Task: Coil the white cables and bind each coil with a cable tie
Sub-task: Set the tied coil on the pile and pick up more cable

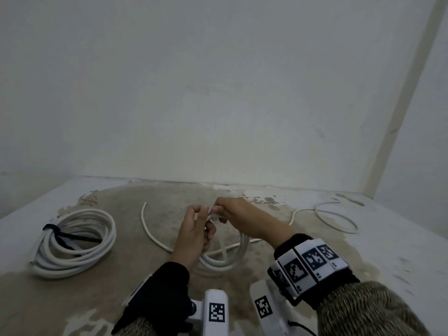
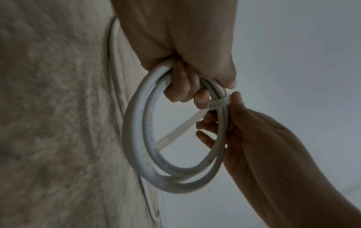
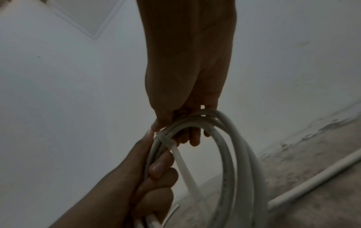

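Observation:
A small coil of white cable (image 1: 225, 259) hangs between my hands above the floor. My left hand (image 1: 195, 229) grips the coil's top strands (image 2: 136, 123) in a fist. A pale cable tie (image 2: 218, 102) is wrapped round the strands beside my left fingers, and its tail (image 2: 179, 131) slants across the coil's opening. My right hand (image 2: 234, 123) pinches the bundle at the tie, thumb on the tie's head and fingers behind the strands. In the right wrist view, the right hand (image 3: 175, 126) holds the coil (image 3: 230, 154) at the tie (image 3: 166, 140), with the left hand (image 3: 156, 169) just below.
A larger white coil (image 1: 75, 241) bound with a black tie (image 1: 55, 230) lies on the floor at the left. Loose white cable (image 1: 150, 229) curves behind my hands, and more loose cable (image 1: 337, 217) lies at the right. The wall stands close behind.

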